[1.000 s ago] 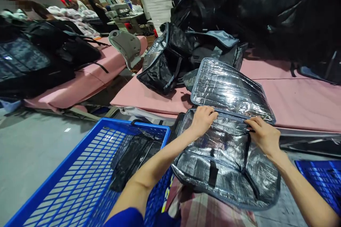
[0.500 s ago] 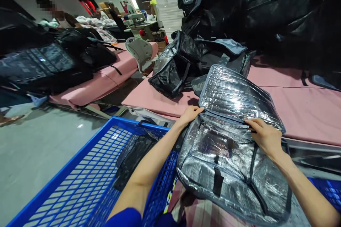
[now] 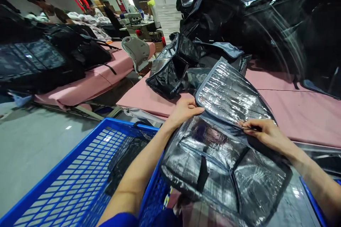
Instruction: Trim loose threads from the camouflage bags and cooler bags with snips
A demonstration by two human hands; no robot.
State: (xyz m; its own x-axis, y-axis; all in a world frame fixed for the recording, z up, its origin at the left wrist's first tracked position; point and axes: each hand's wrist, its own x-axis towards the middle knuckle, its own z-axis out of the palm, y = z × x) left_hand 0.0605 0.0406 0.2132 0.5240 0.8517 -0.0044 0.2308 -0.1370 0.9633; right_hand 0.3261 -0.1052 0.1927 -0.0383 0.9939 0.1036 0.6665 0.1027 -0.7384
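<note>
An opened silver foil-lined cooler bag (image 3: pixel 221 163) lies across my lap, its lid flap (image 3: pixel 229 95) raised toward the pink table. My left hand (image 3: pixel 185 110) grips the bag's rim at the left corner of the lid hinge, fingers curled over the edge. My right hand (image 3: pixel 262 133) pinches the rim on the right side, where the flap meets the body; a thin metal tool or zipper pull seems to be between its fingers.
A blue plastic crate (image 3: pixel 80 170) holding a black bag stands at my left; another blue crate's edge (image 3: pixel 311 198) is at right. Black bags (image 3: pixel 181 64) are piled on pink padded tables (image 3: pixel 298 110). A person sits far left.
My left hand slid left along the rim to the bag's corner. The bag tilted and its left side rose. My right hand stayed on the rim.
</note>
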